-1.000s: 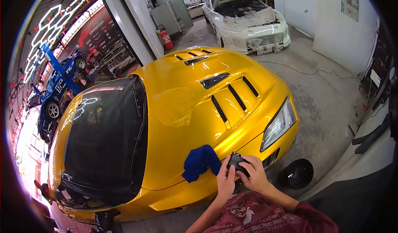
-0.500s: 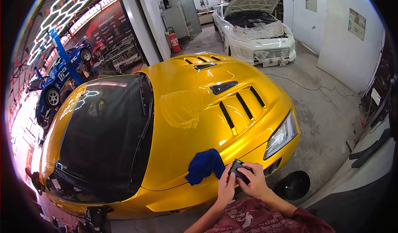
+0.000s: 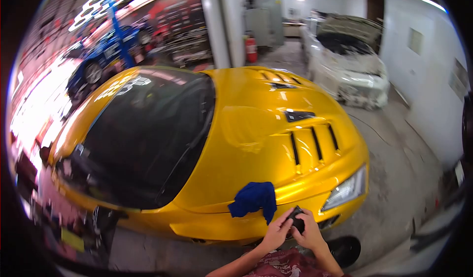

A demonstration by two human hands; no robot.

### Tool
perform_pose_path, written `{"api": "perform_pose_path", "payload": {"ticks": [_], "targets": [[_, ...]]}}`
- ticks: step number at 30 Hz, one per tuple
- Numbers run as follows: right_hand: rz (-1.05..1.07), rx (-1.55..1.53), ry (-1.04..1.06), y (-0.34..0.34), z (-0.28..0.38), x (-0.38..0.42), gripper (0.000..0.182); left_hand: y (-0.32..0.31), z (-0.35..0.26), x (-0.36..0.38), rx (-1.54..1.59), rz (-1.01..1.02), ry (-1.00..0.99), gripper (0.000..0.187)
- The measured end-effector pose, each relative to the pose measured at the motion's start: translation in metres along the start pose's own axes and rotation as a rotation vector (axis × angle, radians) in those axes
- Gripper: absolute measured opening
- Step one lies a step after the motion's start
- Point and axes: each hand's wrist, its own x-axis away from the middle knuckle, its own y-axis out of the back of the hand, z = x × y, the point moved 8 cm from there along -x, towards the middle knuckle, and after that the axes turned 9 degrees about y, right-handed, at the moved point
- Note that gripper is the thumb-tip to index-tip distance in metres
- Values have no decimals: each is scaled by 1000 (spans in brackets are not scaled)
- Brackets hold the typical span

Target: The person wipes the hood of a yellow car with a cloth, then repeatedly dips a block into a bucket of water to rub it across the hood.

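Both my hands are in front of my body, beside the near fender of a yellow car (image 3: 207, 191). Between them is a small black object (image 3: 296, 221); blur hides its exact kind. My left hand (image 3: 276, 235) grips it from the left, fingers closed against it. On its other side, my right hand (image 3: 310, 231) curls its fingers around it. A crumpled blue cloth (image 3: 252, 200) lies over the hood's near edge, just left of my hands. Farther up the hood is a hazy, smeared patch (image 3: 240, 128) near the black vents (image 3: 316, 144).
A round black container (image 3: 345, 251) stands on the floor by the front bumper. Beyond are a white car (image 3: 352, 75) with its hood raised, a red fire extinguisher (image 3: 251, 49) and a blue car (image 3: 106, 53) beside a lift post. A cable (image 3: 372, 128) crosses the floor.
My view has turned left, so the cars and cloth appear farther right. My hands stay together on the black object, which now looks more upright.
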Motion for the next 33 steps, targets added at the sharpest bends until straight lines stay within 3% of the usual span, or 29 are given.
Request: {"api": "perform_pose_path", "payload": {"ticks": [1,3,6,9,13,14,20,24,27,29,33], "targets": [[10,-33,-8,-1,-4,3,50,-3,10,0,27,58,126,46],[27,-1,18,-1,-8,7,50,-9,11,0,56,92,159,46],[23,-66,38,-2,-20,13,49,-16,4,-3,-46,44,-37,46],[80,-62,-72,-5,-29,22,61,-22,0,-2,-64,67,-37,48],[82,-7,25,-6,-15,8,50,-26,0,0,-49,13,-26,52],[87,5,57,-5,-12,5,46,-24,1,-2,-93,-57,-102,50],[101,94,179,0,4,-13,27,-8,-35,16,-146,-211,116,52],[96,133,209,-1,-8,-7,30,-10,1,-3,-98,-327,-59,50],[112,203,166,-6,-12,-1,48,-12,7,-5,-101,-320,4,48],[90,203,131,-5,-9,-2,46,-13,-1,-2,-100,-266,68,47],[71,28,-26,-7,-15,-6,43,-14,6,-8,-60,-252,9,46]]}}
